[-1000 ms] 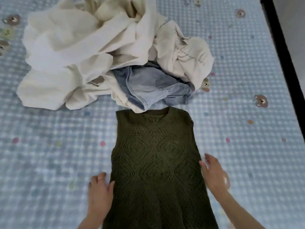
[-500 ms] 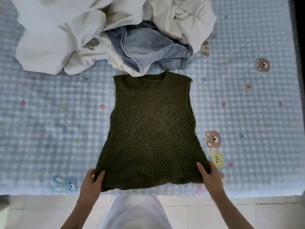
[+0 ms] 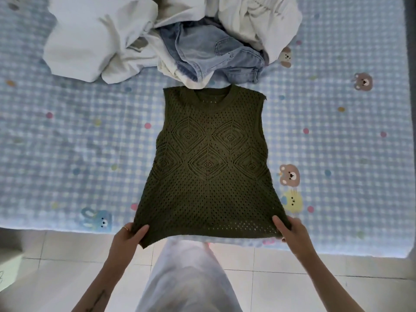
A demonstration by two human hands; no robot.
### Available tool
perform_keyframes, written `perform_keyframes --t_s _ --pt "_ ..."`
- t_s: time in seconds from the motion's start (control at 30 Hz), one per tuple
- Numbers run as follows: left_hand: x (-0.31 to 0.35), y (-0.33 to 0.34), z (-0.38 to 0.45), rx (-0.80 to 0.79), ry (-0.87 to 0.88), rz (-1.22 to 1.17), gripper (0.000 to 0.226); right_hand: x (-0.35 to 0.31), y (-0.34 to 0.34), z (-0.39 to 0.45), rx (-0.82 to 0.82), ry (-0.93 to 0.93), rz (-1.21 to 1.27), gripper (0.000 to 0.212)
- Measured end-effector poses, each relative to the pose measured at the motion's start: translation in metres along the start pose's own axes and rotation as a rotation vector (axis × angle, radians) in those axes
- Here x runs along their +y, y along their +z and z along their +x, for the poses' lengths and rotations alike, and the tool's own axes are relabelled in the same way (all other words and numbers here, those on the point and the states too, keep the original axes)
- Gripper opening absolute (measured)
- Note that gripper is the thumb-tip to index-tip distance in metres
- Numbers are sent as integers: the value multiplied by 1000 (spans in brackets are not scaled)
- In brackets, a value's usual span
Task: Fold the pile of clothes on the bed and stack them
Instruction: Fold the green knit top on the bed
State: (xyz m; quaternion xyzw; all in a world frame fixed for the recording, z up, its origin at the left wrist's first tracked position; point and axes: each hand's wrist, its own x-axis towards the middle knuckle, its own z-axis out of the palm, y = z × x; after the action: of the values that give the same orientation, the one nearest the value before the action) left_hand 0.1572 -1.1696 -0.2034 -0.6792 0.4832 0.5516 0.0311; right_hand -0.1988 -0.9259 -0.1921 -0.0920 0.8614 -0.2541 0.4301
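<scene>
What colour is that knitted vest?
Dark olive green vest, with an openwork diamond pattern; head view.

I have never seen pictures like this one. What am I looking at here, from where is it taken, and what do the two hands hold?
There is no machine here. A person wears a camera on the head, so the picture looks forward and down, as the person's own eyes would. The two arms that come in from the bottom belong to that person, who stands on a tiled floor at the edge of a bed.

The bed has a blue checked cover printed with small bears and rabbits. A dark green knitted sleeveless top lies spread flat on it, neck away from the person. The left hand grips its lower left corner, and the right hand grips its lower right corner.

Behind the top lies an unfolded pile: white clothes and a pair of light blue jeans.
</scene>
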Motion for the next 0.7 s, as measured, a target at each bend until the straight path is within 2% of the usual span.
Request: perform_keyframes --t_s 0.03,0.13,0.17,0.27,0.33,0.43,0.47,0.5,0.53,0.6,0.7 --pt "-2 -1 0 -21 -16 -16 19 1 -1 -1 -23 4 32 23" --pt "-5 -2 -1 -27 -25 -122 10 1 -3 -2 -61 5 109 1" --pt "-5 -2 -1 -9 -37 -178 9 2 -5 -2 -83 11 102 4" --pt "-9 -1 -1 1 -83 -257 13 2 -4 -4 -150 55 51 36" --pt "-11 0 -3 -61 -143 -277 19 0 -5 -7 -119 75 89 38" --pt "-7 -5 -6 -117 -196 -515 19 -3 -12 -10 -136 145 492 24" --pt "-5 -7 -7 -103 -188 -624 19 -3 -14 -11 -141 165 616 26" --pt "-5 -10 -7 -73 -179 -691 19 -4 -17 -13 -133 172 639 32" --pt "-5 -13 -8 -30 -176 -680 18 -4 -18 -16 -114 171 585 39" --pt "-9 -15 -11 67 -182 -497 13 -3 -18 -20 -35 150 438 46" --pt "-25 -17 -12 155 -171 -285 16 6 -16 -24 17 196 282 29"
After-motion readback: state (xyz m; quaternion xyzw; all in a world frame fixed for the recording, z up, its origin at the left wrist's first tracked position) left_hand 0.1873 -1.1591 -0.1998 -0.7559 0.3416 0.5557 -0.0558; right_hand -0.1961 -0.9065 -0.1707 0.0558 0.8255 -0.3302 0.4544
